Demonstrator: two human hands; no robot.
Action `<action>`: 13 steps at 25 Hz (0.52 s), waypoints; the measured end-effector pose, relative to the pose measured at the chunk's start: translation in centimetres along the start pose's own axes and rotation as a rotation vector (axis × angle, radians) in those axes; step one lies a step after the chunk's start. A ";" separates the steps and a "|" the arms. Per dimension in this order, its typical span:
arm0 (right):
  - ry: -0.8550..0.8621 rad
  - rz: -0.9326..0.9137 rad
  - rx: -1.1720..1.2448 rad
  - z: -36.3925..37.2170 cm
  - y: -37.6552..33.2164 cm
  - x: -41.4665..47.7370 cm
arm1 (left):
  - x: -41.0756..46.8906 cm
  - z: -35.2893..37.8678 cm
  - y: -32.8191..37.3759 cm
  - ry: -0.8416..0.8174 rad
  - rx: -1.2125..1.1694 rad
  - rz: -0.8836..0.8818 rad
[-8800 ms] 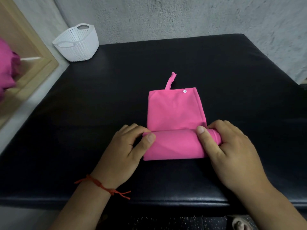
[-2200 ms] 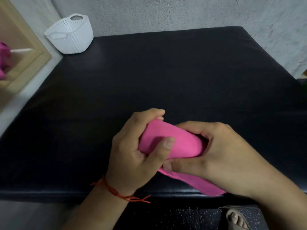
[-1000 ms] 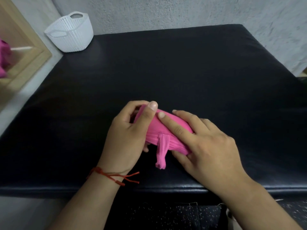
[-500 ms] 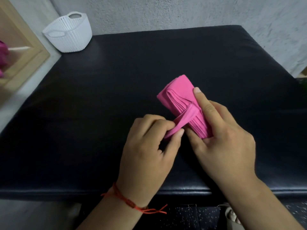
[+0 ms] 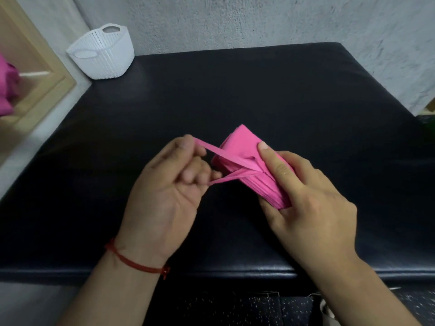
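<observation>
Before you, a black padded table fills the view from 9 to 3 o'clock. A rough grey plaster wall rises at 12 o'clock. At 11 o'clock stands a white plastic basket; at 10 o'clock, a pale wooden frame.

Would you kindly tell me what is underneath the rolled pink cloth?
The right hand grips the rolled pink cloth, thumb visible beneath; the black table directly below is covered.

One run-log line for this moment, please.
left hand: holds loop strap stretched open | right hand: grips rolled pink bag over black table | step: loop not yet over roll
</observation>
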State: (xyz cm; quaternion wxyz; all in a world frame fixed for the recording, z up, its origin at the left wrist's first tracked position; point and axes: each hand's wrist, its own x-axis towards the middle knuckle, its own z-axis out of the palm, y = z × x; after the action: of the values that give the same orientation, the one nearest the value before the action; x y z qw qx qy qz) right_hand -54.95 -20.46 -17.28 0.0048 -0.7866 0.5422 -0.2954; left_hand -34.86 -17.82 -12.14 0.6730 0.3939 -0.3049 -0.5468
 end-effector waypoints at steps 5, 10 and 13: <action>0.062 -0.265 0.053 0.3 -0.3 -1.0 | 1.4 -3.0 1.3 0.128 0.116 -0.095; 0.063 -0.547 0.367 -0.3 -1.5 -1.1 | 0.5 -4.1 1.0 0.074 0.277 -0.237; 0.005 -0.199 0.805 -0.4 -3.5 -1.2 | 0.3 -3.4 -1.7 0.028 0.020 -0.376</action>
State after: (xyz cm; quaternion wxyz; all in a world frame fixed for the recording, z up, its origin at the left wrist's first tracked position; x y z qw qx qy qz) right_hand -52.42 -17.81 -16.35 0.2819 -0.7697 0.3048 -0.4849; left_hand -32.80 -17.57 -15.33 0.5593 0.4580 -0.2221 -0.6543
